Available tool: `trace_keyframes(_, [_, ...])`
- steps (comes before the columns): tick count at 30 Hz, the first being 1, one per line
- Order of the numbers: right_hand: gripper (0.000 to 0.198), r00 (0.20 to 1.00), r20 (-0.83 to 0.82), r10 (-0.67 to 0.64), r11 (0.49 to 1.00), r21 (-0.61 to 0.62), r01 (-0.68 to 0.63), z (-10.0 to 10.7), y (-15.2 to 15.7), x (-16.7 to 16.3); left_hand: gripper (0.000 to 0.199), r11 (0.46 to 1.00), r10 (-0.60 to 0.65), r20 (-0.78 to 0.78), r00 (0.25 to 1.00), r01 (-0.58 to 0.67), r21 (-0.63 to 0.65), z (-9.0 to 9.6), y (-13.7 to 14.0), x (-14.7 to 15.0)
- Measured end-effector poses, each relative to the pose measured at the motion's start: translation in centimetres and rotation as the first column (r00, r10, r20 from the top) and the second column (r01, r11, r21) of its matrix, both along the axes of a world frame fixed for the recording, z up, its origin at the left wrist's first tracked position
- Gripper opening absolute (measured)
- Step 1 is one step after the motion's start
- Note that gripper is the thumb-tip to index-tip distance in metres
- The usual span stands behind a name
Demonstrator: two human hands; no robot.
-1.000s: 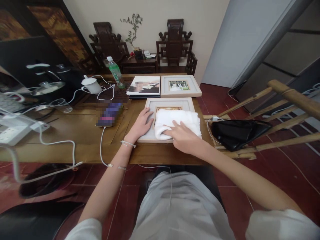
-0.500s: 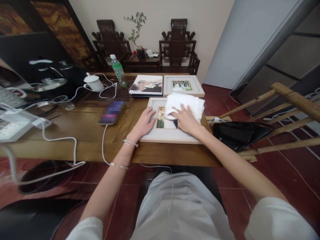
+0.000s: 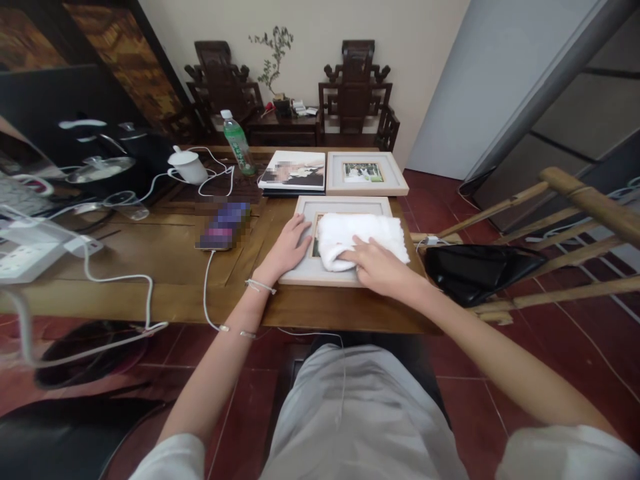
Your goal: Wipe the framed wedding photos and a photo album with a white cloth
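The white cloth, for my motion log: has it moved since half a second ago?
Yes: nearer the camera. The white cloth then partly covered the far edge of the near picture frame; now that edge shows.

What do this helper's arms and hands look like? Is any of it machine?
No machinery shows: these are a person's arms. The left hand and right hand have five-fingered human shapes and wear no gloves. A thin, pale bracelet circles the left wrist; none shows on the right. Both sleeves are short, loose and whitish-grey, without visible markings.
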State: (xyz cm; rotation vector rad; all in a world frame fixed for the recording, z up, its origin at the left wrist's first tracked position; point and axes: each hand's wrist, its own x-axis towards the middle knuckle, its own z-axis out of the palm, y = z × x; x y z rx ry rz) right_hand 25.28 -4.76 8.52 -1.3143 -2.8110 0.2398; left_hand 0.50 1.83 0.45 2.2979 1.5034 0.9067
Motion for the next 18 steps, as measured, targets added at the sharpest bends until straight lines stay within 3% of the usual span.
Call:
trace_keyframes(5, [0.063, 0.992, -0.011, -0.128, 0.971, 0.2, 0.127, -1.2, 5.8, 1.1, 0.046, 1.0, 0.014, -0.001, 1.0, -0.014, -0.015, 0.1, -0.1, 0.0])
trace_keyframes(9, [0.064, 0.974, 0.008, -0.225, 0.953, 0.211, 0.219, -1.7, 8.4, -0.3, 0.048, 1.0, 0.014, 0.006, 1.0, -0.014, -0.017, 0.2, -0.1, 0.0])
trace_keyframes(12, [0.066, 0.98, 0.045, -0.194, 0.97, 0.16, 0.184, -1.8, 8.0, -2.4, 0.056, 1.0, 0.018, 0.069, 0.997, -0.019, 0.011, 0.7, -0.4, 0.4])
trace_keyframes(18, [0.068, 0.998, 0.033, 0.059, 0.998, 0.036, -0.06, -0.6, 3.5, -4.5, 0.072, 0.991, 0.075, 0.302, 0.951, -0.105, 0.087, 2.3, -1.5, 1.3])
